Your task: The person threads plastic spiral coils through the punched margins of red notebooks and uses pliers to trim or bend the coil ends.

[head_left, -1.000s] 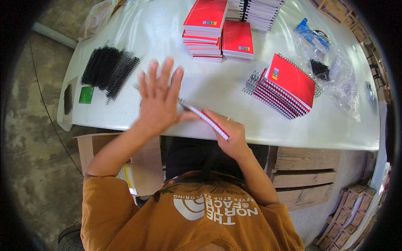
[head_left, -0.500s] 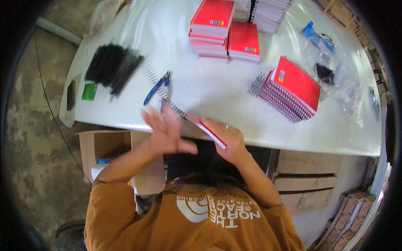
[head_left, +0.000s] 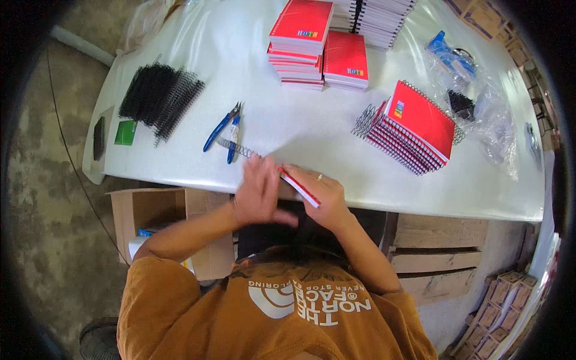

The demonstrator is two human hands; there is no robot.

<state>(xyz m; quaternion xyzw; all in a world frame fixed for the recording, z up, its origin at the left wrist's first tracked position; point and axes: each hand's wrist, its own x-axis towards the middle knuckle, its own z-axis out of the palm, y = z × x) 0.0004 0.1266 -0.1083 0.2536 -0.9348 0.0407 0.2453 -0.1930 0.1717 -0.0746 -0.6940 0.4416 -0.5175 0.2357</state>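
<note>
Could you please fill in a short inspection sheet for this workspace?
Surface: white table, glossy, partly covered.
Job's things: red notebook in hand; loose coil end reaching toward blue-handled pliers; black coil pile at left; coil-fitted notebook stack at right; red notebook piles at the far side.
Clutter: crumpled clear plastic at right; green card at left.
Hands: right hand grips the red notebook; left hand is blurred, open beside it, contact unclear.
Cables: thin dark line on the floor at left; cable or crack, cannot tell.
Surroundings: open cardboard box below the near edge; wooden slats to its right; brown boxes at lower right.
</note>
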